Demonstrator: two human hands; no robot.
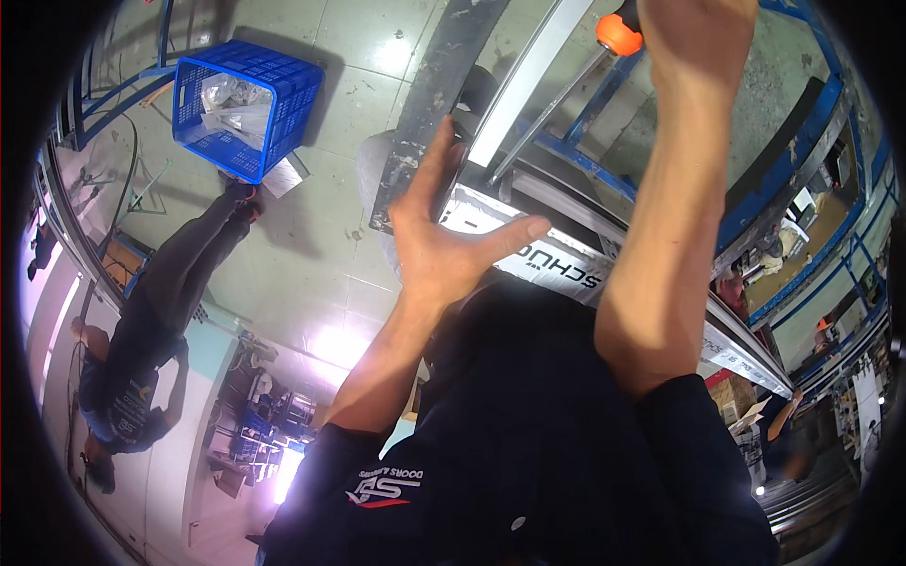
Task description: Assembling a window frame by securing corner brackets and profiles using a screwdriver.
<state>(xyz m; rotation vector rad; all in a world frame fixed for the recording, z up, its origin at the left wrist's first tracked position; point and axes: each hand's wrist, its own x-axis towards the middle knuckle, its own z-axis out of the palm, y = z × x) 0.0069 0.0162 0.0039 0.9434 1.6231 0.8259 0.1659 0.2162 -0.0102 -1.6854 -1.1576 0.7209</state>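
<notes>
Orange-handled screwdriver (618,38) slants beside your right hand (698,40), whose cut-off grip I cannot tell; your left hand (429,231) spreads wide at the white profile's (522,85) near end.

Left hand (429,236): thumb (514,241) spread from fingers (435,160) | right forearm (670,208): extended | right hand (696,36): partly out of view

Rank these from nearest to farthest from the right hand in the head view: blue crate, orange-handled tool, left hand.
From the right hand:
1. Orange-handled tool: nearest, its handle right at the hand's left side.
2. Left hand: farther left and closer to the body, thumb spread.
3. Blue crate: farthest, well off to the left.
</notes>
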